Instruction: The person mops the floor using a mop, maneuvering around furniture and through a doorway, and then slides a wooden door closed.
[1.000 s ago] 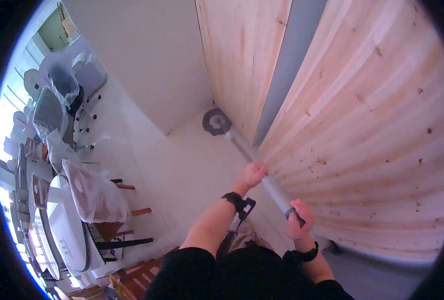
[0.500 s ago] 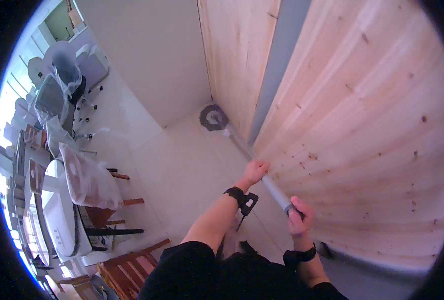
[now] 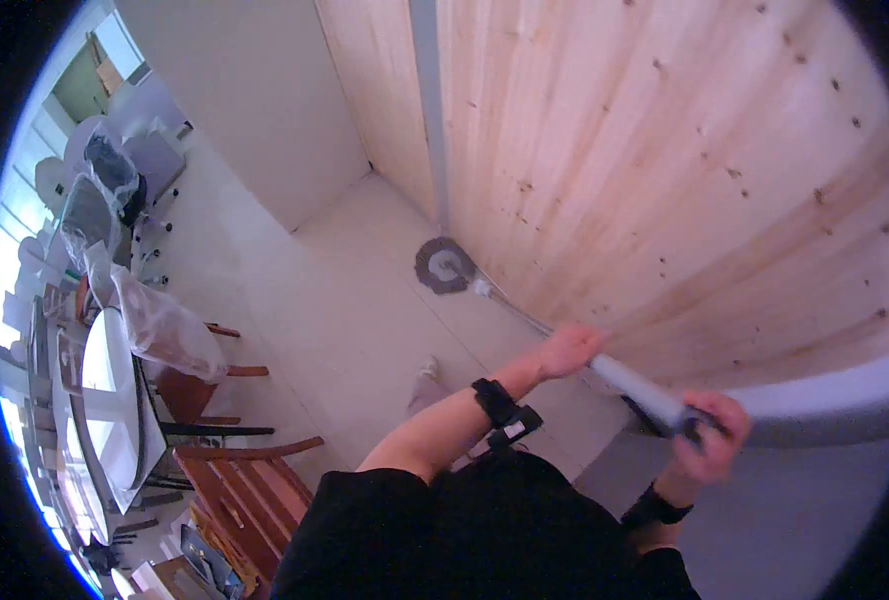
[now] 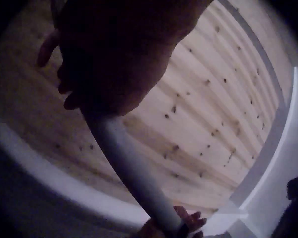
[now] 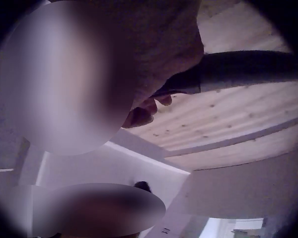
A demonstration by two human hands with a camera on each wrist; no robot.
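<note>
since the earlier frames, the round mop head (image 3: 446,266) has come out of the corner and along the foot of the knotty wooden panelling (image 3: 605,180), and both hands have swung toward the right of the head view.

head view: the mop head lies flat on the pale tiled floor (image 3: 355,300), grey fringe all round, just beside the panelling. its pole (image 3: 637,388) slants up toward the person. the left hand (image 3: 570,351) is closed round the pole partway along; the right hand (image 3: 713,437) is wrapped about the dark grip at its upper end, well apart from the left. off to the left stand a plastic-wrapped chair (image 3: 170,330), a white round table (image 3: 115,400) and, nearer the person, a slatted wooden chair (image 3: 250,490).

left wrist view: the left hand, in deep shadow, has its fingers curled about the pole, which runs down to the right hand near the lower edge, with knotty boards behind.

right wrist view: the right hand is curled round the dark end of the pole, fingertips showing beneath; large blurred patches hide much of the left side.
</note>
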